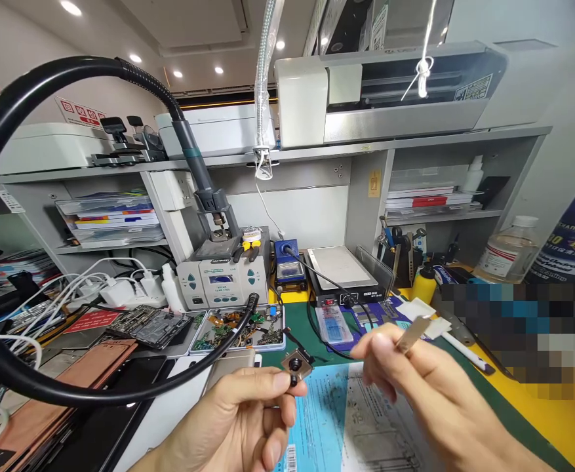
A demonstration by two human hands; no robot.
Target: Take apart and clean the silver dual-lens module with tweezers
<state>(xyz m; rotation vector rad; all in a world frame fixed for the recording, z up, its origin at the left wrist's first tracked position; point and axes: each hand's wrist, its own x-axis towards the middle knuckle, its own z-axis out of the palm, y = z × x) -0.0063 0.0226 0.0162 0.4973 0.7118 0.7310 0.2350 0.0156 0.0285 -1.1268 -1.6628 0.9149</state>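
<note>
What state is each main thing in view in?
Left hand: pinching lens part
Lens part: held up, lens visible
Right hand: gripping metal tool
Metal tool: apart from lens part
Parts tray: open, holding small parts
Black hose: looped
Clear bottle: capped
Station display: unreadable

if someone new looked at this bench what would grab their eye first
Probably the black hose, which sweeps in a big loop across the left side. Next come the hands at lower centre and right: the left hand pinches what looks like a camera module, the right hand a metal strip.
</note>
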